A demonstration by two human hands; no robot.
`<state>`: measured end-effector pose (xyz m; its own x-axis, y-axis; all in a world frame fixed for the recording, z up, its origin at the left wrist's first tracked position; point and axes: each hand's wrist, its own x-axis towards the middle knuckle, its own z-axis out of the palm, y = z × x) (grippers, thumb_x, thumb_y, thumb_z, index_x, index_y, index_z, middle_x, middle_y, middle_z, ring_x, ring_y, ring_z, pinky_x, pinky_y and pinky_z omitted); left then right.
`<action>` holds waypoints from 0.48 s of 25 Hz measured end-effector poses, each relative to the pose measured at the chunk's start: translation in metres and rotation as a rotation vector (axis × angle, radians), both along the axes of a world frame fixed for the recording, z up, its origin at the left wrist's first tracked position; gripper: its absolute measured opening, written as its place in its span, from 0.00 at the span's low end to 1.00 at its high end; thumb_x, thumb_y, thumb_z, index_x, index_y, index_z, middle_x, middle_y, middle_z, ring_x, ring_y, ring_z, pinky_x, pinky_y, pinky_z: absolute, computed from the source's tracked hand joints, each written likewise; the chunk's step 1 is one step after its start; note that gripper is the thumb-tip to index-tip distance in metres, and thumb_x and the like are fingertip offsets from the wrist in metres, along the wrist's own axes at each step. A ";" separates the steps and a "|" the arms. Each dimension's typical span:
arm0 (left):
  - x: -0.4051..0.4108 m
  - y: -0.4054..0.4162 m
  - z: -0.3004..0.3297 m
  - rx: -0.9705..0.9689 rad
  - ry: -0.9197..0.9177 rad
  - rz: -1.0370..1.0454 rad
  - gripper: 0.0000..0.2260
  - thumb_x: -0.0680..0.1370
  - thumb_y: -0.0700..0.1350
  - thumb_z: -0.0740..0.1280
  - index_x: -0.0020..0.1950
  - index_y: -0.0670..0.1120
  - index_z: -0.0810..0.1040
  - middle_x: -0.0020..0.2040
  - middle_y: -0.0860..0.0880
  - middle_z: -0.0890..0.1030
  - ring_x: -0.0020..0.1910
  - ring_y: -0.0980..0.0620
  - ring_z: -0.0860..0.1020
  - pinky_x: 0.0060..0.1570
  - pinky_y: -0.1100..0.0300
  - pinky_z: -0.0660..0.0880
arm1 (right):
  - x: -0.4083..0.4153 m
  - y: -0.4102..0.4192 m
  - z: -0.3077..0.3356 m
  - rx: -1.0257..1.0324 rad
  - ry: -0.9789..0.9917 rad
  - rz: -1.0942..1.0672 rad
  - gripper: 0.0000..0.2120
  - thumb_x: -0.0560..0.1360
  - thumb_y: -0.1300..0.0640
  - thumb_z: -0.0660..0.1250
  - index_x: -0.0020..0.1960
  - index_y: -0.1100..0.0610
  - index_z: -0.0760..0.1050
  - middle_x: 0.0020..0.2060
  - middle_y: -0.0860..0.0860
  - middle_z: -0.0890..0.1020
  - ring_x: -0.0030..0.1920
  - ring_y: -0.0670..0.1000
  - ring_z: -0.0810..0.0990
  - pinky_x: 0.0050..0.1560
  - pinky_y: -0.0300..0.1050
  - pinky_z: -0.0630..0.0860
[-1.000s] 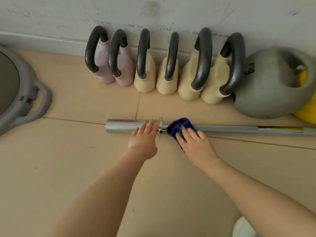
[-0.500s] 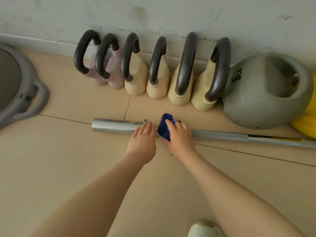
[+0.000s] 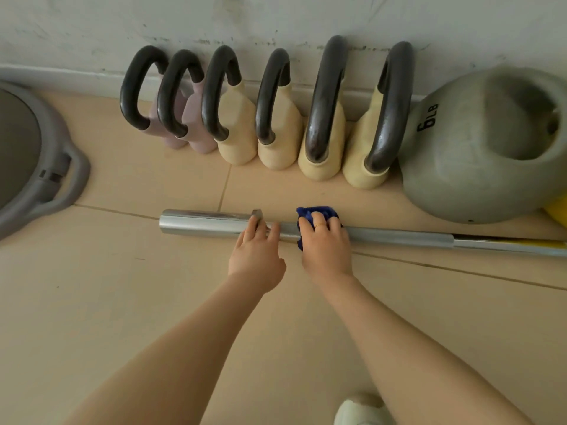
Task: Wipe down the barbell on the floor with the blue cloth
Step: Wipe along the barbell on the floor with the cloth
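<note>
A silver barbell (image 3: 205,223) lies across the tiled floor, its thick sleeve end at the left and its thinner shaft running off the right edge. My left hand (image 3: 256,250) rests on the bar at the collar, fingers straight. My right hand (image 3: 323,240) presses the blue cloth (image 3: 319,211) over the shaft just right of the collar, fingers curled over the cloth and the bar. The cloth wraps the bar, showing above and below my fingers.
Several kettlebells (image 3: 276,118) with dark handles line the wall behind the bar. A large grey kettlebell (image 3: 478,154) and a yellow one (image 3: 557,210) sit at the right. A grey round platform (image 3: 46,161) lies at the left. My shoe (image 3: 359,411) shows at the bottom.
My right hand slid the cloth left to the collar, then back right along the shaft. My left hand stayed on the bar at the collar.
</note>
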<state>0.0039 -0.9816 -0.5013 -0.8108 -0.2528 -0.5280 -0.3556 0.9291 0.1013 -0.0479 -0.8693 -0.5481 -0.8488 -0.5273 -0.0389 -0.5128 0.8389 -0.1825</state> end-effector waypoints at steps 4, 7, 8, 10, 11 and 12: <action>0.003 0.022 0.000 0.082 0.041 -0.091 0.32 0.79 0.45 0.59 0.77 0.47 0.44 0.78 0.48 0.44 0.77 0.49 0.43 0.74 0.56 0.45 | -0.016 0.084 0.006 0.072 -0.024 -0.080 0.21 0.60 0.62 0.75 0.53 0.54 0.79 0.47 0.59 0.80 0.41 0.63 0.76 0.38 0.52 0.75; 0.008 0.030 -0.007 0.138 -0.041 -0.061 0.33 0.79 0.43 0.59 0.77 0.49 0.42 0.78 0.52 0.40 0.75 0.48 0.52 0.72 0.56 0.56 | -0.027 0.132 0.011 0.215 -0.104 -0.513 0.18 0.69 0.62 0.68 0.59 0.54 0.75 0.55 0.62 0.73 0.49 0.65 0.71 0.45 0.55 0.74; 0.008 0.032 -0.009 0.100 -0.041 -0.073 0.33 0.79 0.44 0.59 0.77 0.49 0.42 0.78 0.52 0.40 0.75 0.48 0.52 0.72 0.56 0.55 | -0.027 0.129 0.013 0.220 -0.139 -0.572 0.18 0.71 0.61 0.66 0.60 0.54 0.73 0.58 0.62 0.71 0.51 0.65 0.70 0.47 0.55 0.73; 0.006 0.035 -0.012 -0.015 -0.016 -0.151 0.32 0.79 0.46 0.58 0.77 0.47 0.42 0.78 0.49 0.41 0.76 0.47 0.47 0.74 0.54 0.48 | -0.022 0.106 0.014 0.163 -0.168 -0.492 0.18 0.73 0.59 0.64 0.63 0.53 0.71 0.61 0.60 0.69 0.55 0.64 0.69 0.50 0.55 0.73; 0.005 0.036 -0.013 -0.045 -0.017 -0.178 0.33 0.79 0.47 0.58 0.77 0.47 0.42 0.78 0.47 0.42 0.76 0.46 0.45 0.75 0.53 0.46 | -0.017 0.095 0.015 0.134 -0.176 -0.394 0.20 0.74 0.59 0.64 0.65 0.52 0.69 0.62 0.59 0.68 0.56 0.63 0.69 0.51 0.54 0.73; 0.004 0.037 -0.015 -0.052 -0.029 -0.183 0.33 0.78 0.47 0.59 0.77 0.46 0.43 0.78 0.47 0.42 0.76 0.45 0.44 0.75 0.52 0.46 | -0.012 0.091 0.013 0.119 -0.184 -0.289 0.23 0.74 0.59 0.64 0.67 0.50 0.67 0.63 0.57 0.68 0.57 0.62 0.69 0.51 0.53 0.73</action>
